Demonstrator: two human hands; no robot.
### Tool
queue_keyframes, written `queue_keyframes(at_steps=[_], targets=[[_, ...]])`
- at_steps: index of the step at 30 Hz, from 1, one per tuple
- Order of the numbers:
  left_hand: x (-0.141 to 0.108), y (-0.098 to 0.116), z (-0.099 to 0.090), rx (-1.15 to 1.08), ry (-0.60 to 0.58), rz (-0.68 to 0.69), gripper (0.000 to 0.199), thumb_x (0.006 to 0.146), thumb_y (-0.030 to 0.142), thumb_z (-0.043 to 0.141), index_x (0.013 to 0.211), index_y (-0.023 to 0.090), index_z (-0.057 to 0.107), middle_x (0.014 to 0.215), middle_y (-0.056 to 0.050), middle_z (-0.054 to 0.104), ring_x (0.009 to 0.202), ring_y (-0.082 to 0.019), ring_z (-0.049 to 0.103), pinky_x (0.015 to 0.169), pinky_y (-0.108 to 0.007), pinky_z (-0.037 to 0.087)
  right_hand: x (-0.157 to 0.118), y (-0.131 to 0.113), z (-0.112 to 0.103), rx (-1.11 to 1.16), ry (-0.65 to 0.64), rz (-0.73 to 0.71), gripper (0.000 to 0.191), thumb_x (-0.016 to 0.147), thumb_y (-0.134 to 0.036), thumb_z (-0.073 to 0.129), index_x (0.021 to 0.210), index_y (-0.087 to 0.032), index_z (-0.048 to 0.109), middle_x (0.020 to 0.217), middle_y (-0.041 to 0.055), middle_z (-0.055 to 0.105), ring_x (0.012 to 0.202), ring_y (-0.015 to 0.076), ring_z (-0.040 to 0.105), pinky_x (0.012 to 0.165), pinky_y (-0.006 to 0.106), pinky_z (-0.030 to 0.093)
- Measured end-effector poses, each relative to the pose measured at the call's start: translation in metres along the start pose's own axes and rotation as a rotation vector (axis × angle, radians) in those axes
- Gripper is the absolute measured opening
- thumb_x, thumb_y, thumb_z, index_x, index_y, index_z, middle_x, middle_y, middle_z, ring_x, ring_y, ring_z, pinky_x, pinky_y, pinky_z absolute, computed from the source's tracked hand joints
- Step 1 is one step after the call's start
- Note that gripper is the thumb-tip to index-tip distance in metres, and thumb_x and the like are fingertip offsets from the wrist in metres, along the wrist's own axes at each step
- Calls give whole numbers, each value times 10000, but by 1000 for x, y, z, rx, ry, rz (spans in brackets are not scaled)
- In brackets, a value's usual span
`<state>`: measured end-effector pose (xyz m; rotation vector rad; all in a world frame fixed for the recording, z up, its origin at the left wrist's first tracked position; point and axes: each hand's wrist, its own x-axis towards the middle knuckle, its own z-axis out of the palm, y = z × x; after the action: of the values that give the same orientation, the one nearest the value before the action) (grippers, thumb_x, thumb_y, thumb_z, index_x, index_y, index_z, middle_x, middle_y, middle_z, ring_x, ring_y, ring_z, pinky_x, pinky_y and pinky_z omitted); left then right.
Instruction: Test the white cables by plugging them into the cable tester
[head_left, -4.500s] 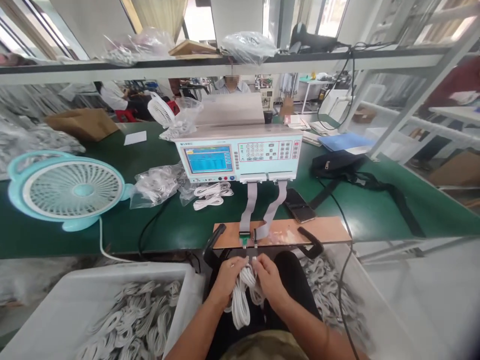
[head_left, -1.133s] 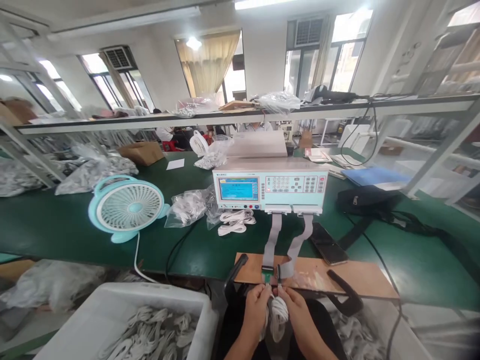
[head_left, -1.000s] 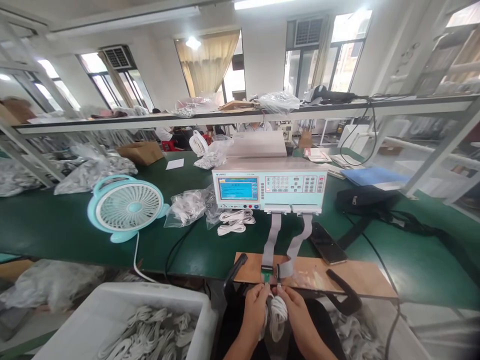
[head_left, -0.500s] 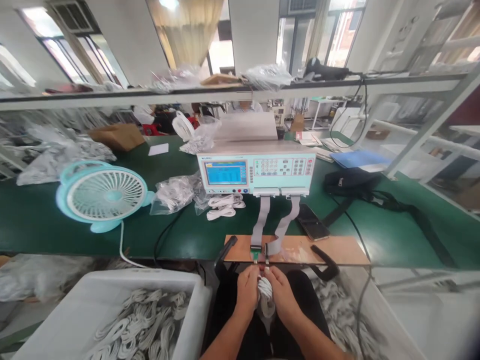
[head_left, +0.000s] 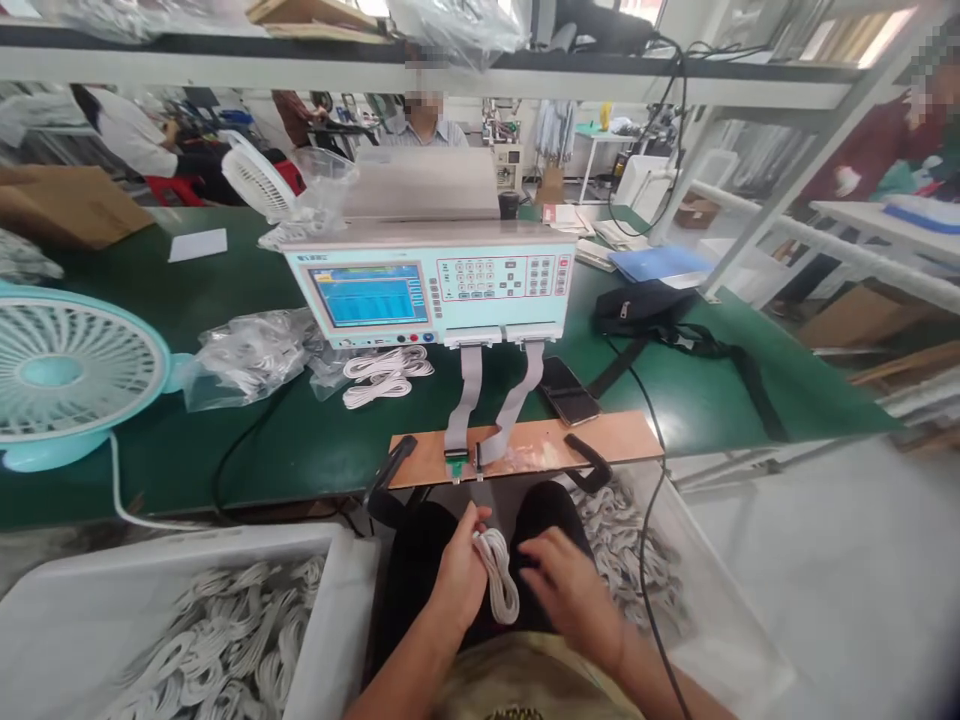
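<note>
The tally ran to one left grip [head_left: 461, 575], one right grip [head_left: 568, 588], one held coil [head_left: 502, 590], one tester [head_left: 499, 320], two ribbons [head_left: 466, 395], one board [head_left: 622, 436], one phone [head_left: 570, 390], one waist bag [head_left: 641, 308], one blue folder [head_left: 660, 264] and one white card [head_left: 197, 245]. Fans [head_left: 49, 370] numbered two, one large and one small, and tubs [head_left: 352, 570] likewise two, while the coils [head_left: 232, 630] in those tubs overlapped too much to count, as did the few beside the tester. There was one worktop [head_left: 720, 400], with one carton [head_left: 82, 205] at its far left, and four other people [head_left: 427, 130] were in view.

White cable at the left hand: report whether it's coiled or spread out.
Coiled: the white cable shows as narrow, bundled loops, held in the left hand.
</note>
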<state>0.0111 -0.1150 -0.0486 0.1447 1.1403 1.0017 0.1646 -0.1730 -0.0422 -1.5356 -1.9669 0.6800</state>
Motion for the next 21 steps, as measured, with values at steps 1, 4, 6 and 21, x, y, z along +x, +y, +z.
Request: queue_keyframes(at_steps=[1,4,6,21], targets=[[-2,-1,3,0,-19,-4,274,729,419,600,775,149,593,595,25,492,496,-88,511,503,-213,429,4,-13,10,13,4,-27,197,839,-200,443,1012,-220,536,887,67,544,785,185,524,676,296,433],[-11,-4,4,18,-112,8,188,731,285,584,863,153,608,731,-12,575,642,-113,567,615,-226,461,19,-29,32,-28,94,-34,145,850,-203,414,910,-189,545,794,66,527,700,190,489,610,304,420],[-15,-4,-4,113,-145,69,250,696,201,583,941,163,615,899,-45,601,803,-146,584,714,-248,467,26,-25,37,-42,125,-38,151,853,-190,392,894,-172,537,774,68,517,682,189,476,600,306,414],[-5,39,-23,893,-198,774,110,690,317,644,699,214,681,747,-37,625,750,-193,545,698,-269,434,62,-22,32,491,57,71,31,800,-202,476,810,-195,504,671,-42,488,606,103,432,573,218,352]])
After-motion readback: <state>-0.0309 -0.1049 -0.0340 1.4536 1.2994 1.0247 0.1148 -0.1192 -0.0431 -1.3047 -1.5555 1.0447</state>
